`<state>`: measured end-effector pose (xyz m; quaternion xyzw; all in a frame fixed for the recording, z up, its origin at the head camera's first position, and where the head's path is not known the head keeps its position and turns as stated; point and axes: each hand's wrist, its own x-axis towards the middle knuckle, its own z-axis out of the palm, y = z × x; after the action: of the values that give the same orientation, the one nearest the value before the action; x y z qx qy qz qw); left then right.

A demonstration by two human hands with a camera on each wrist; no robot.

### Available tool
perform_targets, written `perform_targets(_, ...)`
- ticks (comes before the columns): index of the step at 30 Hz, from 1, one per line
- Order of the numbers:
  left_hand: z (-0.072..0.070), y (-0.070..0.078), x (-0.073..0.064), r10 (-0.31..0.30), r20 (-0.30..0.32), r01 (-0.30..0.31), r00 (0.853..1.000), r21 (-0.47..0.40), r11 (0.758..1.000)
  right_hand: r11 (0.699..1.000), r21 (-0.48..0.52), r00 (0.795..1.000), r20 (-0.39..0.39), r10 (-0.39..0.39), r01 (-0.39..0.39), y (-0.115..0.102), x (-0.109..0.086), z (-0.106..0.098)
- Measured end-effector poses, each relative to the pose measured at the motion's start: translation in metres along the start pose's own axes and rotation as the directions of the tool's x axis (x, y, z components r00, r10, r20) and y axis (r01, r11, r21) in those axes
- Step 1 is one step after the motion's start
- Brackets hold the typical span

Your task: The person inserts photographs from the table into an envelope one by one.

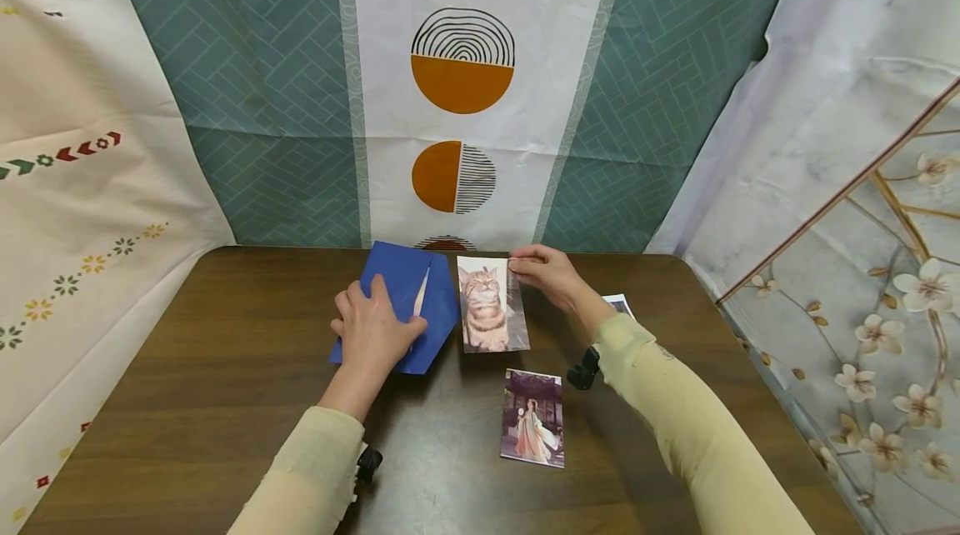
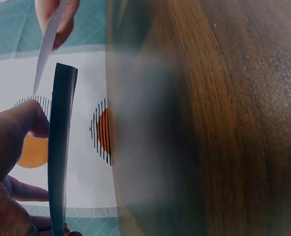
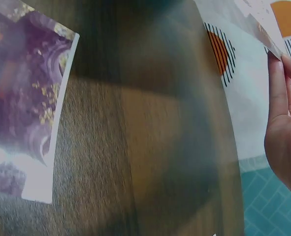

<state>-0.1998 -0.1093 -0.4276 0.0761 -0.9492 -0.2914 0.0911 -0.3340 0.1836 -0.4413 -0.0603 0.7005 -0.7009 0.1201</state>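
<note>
My left hand (image 1: 369, 325) grips a blue envelope (image 1: 442, 314), held up off the table with a pale slit showing down its face. Edge-on in the left wrist view, the envelope (image 2: 61, 132) sits between thumb and fingers. To its right, my right hand (image 1: 549, 275) pinches a cat picture card (image 1: 483, 314) by its upper right corner. A clear plastic strip (image 1: 516, 318) runs along the card's right side. In the right wrist view, thumb and fingertips of the right hand (image 3: 285, 118) close on the clear corner. The card stands beside the envelope, apart from it.
A purple photo (image 1: 532, 418) of a robed figure lies on the brown wooden table (image 1: 247, 368), nearer me. Another card (image 1: 618, 304) peeks out behind my right forearm, mostly hidden. Patterned cloth (image 1: 465, 185) hangs at the table's back edge and along both sides.
</note>
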Motion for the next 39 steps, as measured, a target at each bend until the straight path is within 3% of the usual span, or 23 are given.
perform_targets(13,0.001,0.005,0.002,-0.007,0.001,0.007,1.0,-0.007,1.0,0.998,-0.06,0.996,0.081,0.041,-0.036,0.004,0.009,0.03)
perform_targets(26,0.003,0.009,0.002,0.0,-0.016,0.0,1.0,-0.016,1.0,0.989,-0.143,0.997,0.062,0.049,-0.039,-0.001,0.014,0.044)
perform_targets(39,0.006,0.01,0.0,-0.009,-0.005,0.009,1.0,-0.009,1.0,1.0,-0.013,1.0,-0.029,0.003,-0.003,-0.002,0.02,0.068)
